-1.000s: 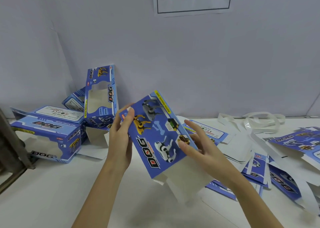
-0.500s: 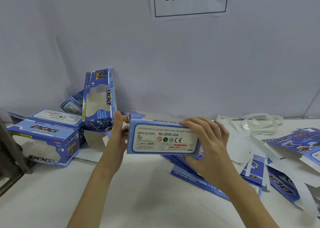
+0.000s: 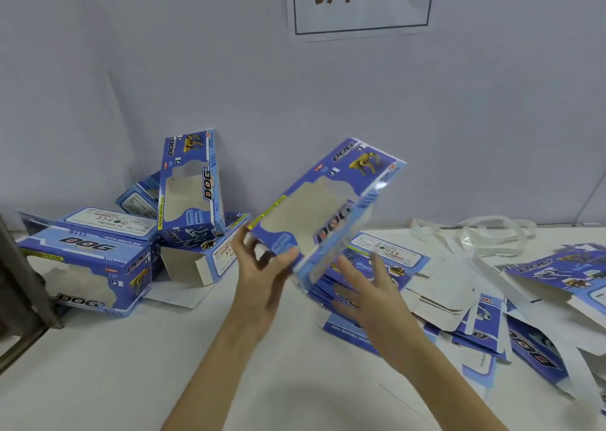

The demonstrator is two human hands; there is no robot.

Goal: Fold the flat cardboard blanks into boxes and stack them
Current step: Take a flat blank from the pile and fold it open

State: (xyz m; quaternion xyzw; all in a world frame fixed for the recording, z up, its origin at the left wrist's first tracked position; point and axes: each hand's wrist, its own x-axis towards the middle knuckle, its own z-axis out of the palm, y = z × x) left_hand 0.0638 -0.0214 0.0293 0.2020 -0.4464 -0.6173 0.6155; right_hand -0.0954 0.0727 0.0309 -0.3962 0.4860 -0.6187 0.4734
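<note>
The left hand (image 3: 262, 276) pinches the lower corner of a folded blue "DOG" toy box (image 3: 324, 207), thumb and fingers closed on its edge, and holds it tilted above the white counter (image 3: 131, 365) with the window side up. The right hand (image 3: 373, 289) is just beside the box's lower edge, its fingers spread and straight, gripping nothing; motion blur hides whether they touch the cardboard. Finished boxes (image 3: 88, 260) lie heaped at the left against the wall, one box (image 3: 191, 184) standing upright, while flat cardboard blanks (image 3: 485, 319) lie scattered at the right.
</note>
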